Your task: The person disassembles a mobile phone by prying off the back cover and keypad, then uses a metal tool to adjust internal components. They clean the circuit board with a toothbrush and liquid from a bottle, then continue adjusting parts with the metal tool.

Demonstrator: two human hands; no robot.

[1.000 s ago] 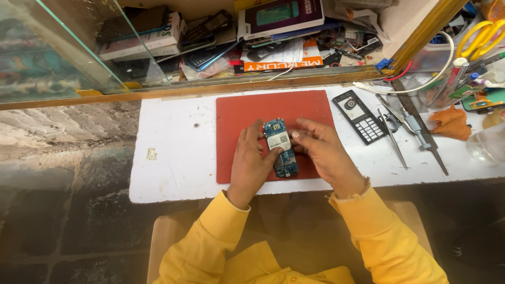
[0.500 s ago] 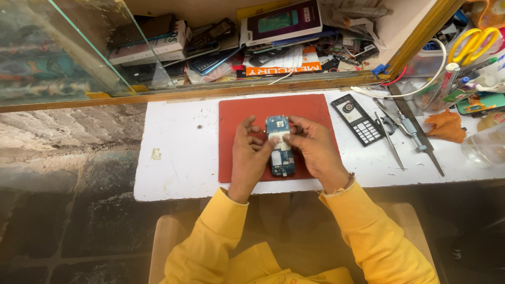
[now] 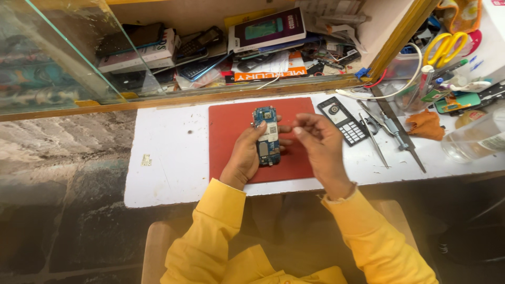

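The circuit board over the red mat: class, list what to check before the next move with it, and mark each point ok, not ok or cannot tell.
1. Circuit board held in the left hand: ok.
2. Board sits over the red mat, not the bare table: ok.
3. Right hand off the board, fingers pinched together: ok.
4. Something small between those fingers: cannot tell.
5. Tweezers and screwdriver lie to the right of the mat: ok.
6. Keypad phone front apart from the mat: ok.

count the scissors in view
1: yellow-handled scissors at the far right of the bench, beyond the keypad phone. More may be hidden in the clutter there.
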